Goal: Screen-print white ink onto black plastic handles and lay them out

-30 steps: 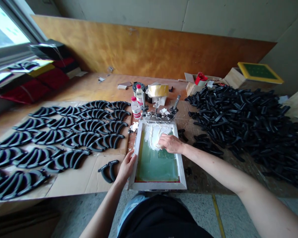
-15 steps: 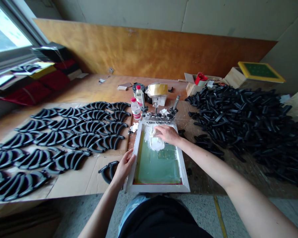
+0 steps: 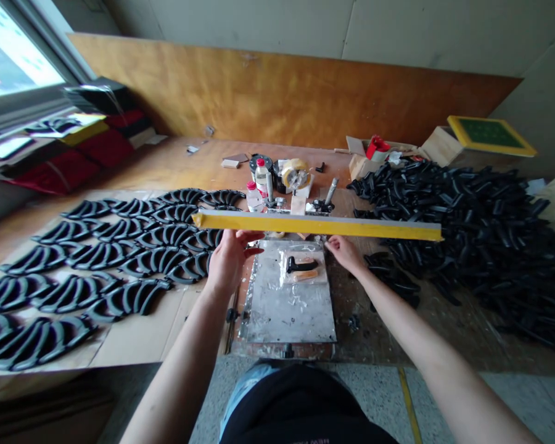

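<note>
Long flat yellow bar [image 3: 314, 226] with a grey lower edge runs crosswise in the air over the bench. Left hand [image 3: 229, 265] has its fingers [image 3: 248, 235] spread and pressed up under the bar, bearing it. Right hand [image 3: 345, 254] sits lower, its fingers close together and reaching just under the bar; I can't tell whether they touch it. Below and between the fingers of both hands lies a scuffed grey metal plate [image 3: 289, 314] edged with crumpled foil, carrying a clear bag [image 3: 301, 266] with a black-handled tool inside. Left of the left fingers, curved black ribbed pieces [image 3: 161, 235] sit in rows on brown cardboard [image 3: 134, 348]. Right of the right fingers, more lie heaped [image 3: 462, 240]. Beyond the fingers stand a clear red-capped plastic bottle [image 3: 261, 179] and a roll of tape [image 3: 296, 174].
</note>
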The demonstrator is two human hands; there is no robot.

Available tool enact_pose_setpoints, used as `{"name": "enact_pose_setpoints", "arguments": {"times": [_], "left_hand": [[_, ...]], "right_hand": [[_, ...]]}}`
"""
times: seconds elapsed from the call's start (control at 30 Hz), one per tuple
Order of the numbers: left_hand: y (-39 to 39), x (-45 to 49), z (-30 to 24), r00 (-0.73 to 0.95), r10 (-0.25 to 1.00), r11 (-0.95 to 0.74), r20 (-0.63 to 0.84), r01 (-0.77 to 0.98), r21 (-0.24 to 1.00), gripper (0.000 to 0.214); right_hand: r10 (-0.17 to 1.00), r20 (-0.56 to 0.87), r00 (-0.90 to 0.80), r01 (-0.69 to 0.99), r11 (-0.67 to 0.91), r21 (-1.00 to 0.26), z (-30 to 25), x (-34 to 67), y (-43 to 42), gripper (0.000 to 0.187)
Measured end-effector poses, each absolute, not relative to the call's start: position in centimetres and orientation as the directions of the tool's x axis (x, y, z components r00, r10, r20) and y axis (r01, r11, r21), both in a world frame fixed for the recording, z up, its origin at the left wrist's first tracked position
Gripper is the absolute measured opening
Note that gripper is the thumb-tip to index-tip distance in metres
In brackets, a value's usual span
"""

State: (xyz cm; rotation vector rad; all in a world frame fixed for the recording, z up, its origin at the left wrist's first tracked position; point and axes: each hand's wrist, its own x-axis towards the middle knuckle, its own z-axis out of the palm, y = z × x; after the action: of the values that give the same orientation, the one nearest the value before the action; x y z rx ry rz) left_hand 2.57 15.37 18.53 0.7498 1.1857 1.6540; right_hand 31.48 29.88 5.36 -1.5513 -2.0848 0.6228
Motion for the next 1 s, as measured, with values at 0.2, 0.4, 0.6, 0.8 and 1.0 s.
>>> {"name": "enact_pose_setpoints", "arguments": {"times": [0.2,0.4,0.6,0.8,1.0], "left_hand": [[13.1,7.2,12.4,-0.263,0.864,0.278,-0.429,-0.461,0.842,0.055],[7.9,9.2,6.3,-0.101,0.737,0.539,-0.669,-0.51,0.671,0.05],[1.4,-3.8,2.3,-0.6,0.563,0.621,-0.569,-0.148,0.77,0.052],[-3.5,-10.2,-0.4,-0.654,0.516,0.844,-0.552,0.281,0.456,0.046],[-2.1,-9.6,1.3,-0.673,0.579,0.812,-0.46,0.426,0.399,0.035]], "right_hand": [[0.784,0.195,-0.59,0.671,0.61,-0.421,4.2,26.9,22.4,0.016],[0.491,0.318,-0.811,0.367,0.85,-0.377,5.3,24.5,17.9,0.013],[0.974,0.151,-0.168,0.814,0.224,-0.537,2.8,32.7,27.7,0.023],[0.992,-0.052,-0.112,0.856,0.07,-0.512,-1.2,36.4,30.6,0.01],[0.988,0.132,0.077,0.796,0.019,-0.606,0.1,35.1,28.1,0.021]]}}
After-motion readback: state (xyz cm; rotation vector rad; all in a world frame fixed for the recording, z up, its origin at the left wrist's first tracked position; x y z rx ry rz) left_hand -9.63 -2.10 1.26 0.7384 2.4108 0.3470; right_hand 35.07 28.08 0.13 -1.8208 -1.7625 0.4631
